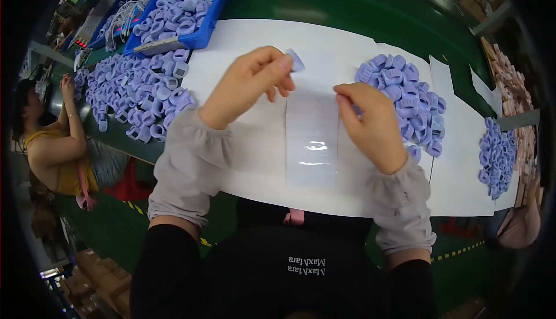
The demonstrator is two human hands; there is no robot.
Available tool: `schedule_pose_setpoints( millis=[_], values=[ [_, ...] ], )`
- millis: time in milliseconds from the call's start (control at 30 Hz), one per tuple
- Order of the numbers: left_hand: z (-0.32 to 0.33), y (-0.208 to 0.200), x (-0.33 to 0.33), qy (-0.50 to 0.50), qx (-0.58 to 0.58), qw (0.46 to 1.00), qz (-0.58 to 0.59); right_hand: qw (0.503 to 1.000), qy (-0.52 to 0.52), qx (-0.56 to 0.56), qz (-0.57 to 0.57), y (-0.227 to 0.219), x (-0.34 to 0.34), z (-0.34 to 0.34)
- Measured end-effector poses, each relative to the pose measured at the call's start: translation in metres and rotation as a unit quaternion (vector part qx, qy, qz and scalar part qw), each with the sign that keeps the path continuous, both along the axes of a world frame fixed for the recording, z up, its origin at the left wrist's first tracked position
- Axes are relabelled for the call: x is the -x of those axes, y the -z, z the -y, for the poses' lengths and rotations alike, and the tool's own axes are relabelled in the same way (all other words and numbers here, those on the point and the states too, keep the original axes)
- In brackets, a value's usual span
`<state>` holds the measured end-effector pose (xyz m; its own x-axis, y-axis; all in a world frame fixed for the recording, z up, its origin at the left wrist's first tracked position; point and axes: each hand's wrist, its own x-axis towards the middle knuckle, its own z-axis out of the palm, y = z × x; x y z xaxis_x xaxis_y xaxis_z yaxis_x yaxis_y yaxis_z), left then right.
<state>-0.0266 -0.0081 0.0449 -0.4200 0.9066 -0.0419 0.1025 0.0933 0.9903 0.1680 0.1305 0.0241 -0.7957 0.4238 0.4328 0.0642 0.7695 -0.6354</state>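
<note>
My left hand [255, 81] is raised over the white work surface, its thumb and forefinger pinching a small lavender plastic piece [295, 61]. Only part of that piece shows past the fingertips. Beneath and between the hands lies a glossy clear film sheet [311, 165] marked off in strips. At its right edge hovers my right hand [370, 119], thumb and forefinger drawn close together. Whatever those fingertips hold, if anything, is too small to make out. Just right of that hand is a heap of lavender ring-shaped pieces [407, 106], a few with small grey screens.
A larger heap of the same pieces [136, 90] spreads on the left, below a full blue bin [202, 32]. White cables [132, 11] lie farther back. On the right are another lavender pile [497, 157] and pinkish pieces [524, 128]. A person [61, 139] sits at left.
</note>
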Motion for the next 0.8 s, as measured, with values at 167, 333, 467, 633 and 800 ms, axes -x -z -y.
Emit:
schedule_pose_setpoints(
  millis=[167,333,467,633,800],
  values=[
    [-0.006,0.033,-0.007,-0.015,-0.051,0.995,0.090,0.996,-0.080,-0.042,-0.025,0.028,0.011,0.015],
    [-0.013,0.041,-0.013,-0.088,-0.118,0.968,0.205,0.992,-0.093,-0.085,-0.001,0.041,0.022,0.022],
    [-0.015,0.045,-0.017,-0.049,-0.076,0.982,0.164,0.992,-0.071,-0.099,0.028,0.050,0.025,0.019],
    [-0.011,0.052,-0.014,0.046,-0.072,0.993,0.083,0.998,-0.008,-0.050,-0.036,0.040,0.024,0.015],
    [-0.014,0.051,-0.020,0.000,-0.094,0.992,0.090,0.990,0.026,-0.110,-0.079,0.035,0.023,0.014]
  ],
)
